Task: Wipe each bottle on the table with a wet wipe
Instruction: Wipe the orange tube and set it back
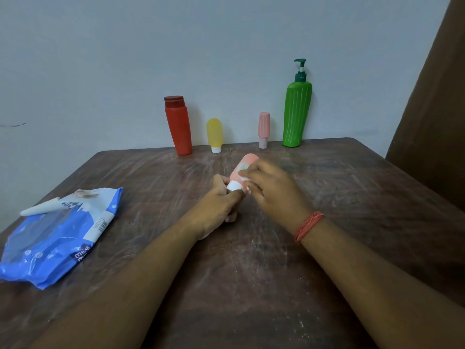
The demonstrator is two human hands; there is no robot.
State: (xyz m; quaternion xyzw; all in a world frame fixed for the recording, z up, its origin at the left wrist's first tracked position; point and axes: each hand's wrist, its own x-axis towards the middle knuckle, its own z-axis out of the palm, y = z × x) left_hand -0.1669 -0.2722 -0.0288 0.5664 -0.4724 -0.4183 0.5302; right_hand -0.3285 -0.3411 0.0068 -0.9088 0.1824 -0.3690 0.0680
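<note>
Near the middle of the table (pixel 327 248), held just above the surface: coral bottle (pixel 240 170), tilted, white cap (pixel 234 185) toward the person. Left hand (pixel 220 205) grips the cap end, fingers curled round it. Right hand (pixel 271 190) pinches a wet wipe (pixel 243 170) against the bottle's side, fingers bent over it.

Step in hand, by my reading: wiping the coral bottle, one of five.

Along the far edge stand the red bottle (pixel 179 127), yellow bottle (pixel 214 134), pink bottle (pixel 263 129) and green pump bottle (pixel 297 114), all upright, apart from one another. Whether any is already wiped cannot be told.

Next move calls for turning the bottle in the left hand so the wipe reaches the hidden side, then setting it down and taking another.

Wipe pack (pixel 57 235) lies near the left edge, its flap apparently peeled open.

Hidden: most of the wipe under the right fingers; the bottle's far side; left fingertips behind the cap. Table's near edge is cut off.
</note>
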